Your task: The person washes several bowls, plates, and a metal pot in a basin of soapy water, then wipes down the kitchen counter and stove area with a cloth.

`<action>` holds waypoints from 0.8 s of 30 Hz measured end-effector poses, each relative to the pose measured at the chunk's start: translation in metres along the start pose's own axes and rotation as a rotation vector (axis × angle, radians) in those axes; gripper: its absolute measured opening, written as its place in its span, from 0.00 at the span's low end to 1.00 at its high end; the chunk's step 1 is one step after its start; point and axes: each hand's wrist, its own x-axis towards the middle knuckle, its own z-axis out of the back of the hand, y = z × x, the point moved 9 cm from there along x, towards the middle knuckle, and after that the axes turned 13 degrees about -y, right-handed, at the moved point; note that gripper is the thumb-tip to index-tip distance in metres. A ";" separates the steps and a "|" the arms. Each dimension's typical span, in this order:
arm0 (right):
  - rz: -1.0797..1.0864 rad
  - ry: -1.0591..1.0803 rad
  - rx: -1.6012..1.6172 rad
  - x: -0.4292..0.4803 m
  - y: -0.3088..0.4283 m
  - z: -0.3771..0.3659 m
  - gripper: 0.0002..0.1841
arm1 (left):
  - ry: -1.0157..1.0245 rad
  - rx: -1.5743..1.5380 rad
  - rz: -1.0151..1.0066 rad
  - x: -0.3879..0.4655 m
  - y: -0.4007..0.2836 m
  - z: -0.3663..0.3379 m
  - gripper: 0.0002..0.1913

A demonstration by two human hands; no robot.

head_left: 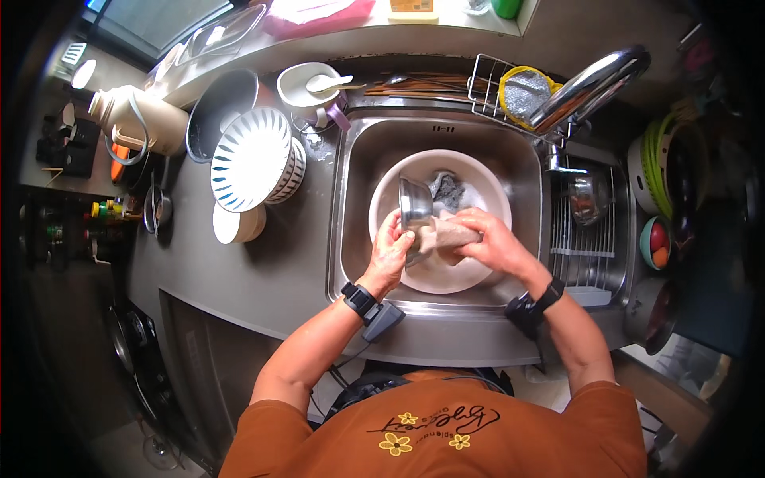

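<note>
My left hand (389,253) grips a stainless steel bowl (416,202) by its rim, tilted on its side over a pale plastic basin (382,188). A beige cloth (448,233) is in my right hand (491,240), pressed against the bowl. Behind the bowl, a grey mesh scourer (447,190) lies inside the basin. The basin stands in a stainless steel sink (526,197). Where the cloth covers the bowl, its inner surface is hidden.
Stacked patterned bowls (251,160), a dark pot (206,113) and a beige jug (152,119) stand left. A chrome faucet (597,80) and wire rack (487,89) are behind the sink. On the right are a drying rack (583,239) and a small teal bowl (645,245).
</note>
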 end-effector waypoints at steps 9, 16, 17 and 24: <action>0.169 -0.537 -0.100 0.015 0.015 -0.048 0.27 | -0.106 0.115 -0.145 0.006 0.000 -0.019 0.15; -0.711 -0.322 0.519 0.058 -0.126 -0.039 0.20 | 0.073 0.088 -0.038 -0.011 -0.024 -0.042 0.18; -0.709 -0.323 0.516 0.053 -0.143 -0.035 0.20 | 0.100 0.052 0.004 -0.014 -0.026 -0.044 0.19; -0.728 -0.574 1.024 -0.004 -0.142 -0.026 0.28 | -0.097 -0.284 0.068 0.000 -0.033 -0.007 0.15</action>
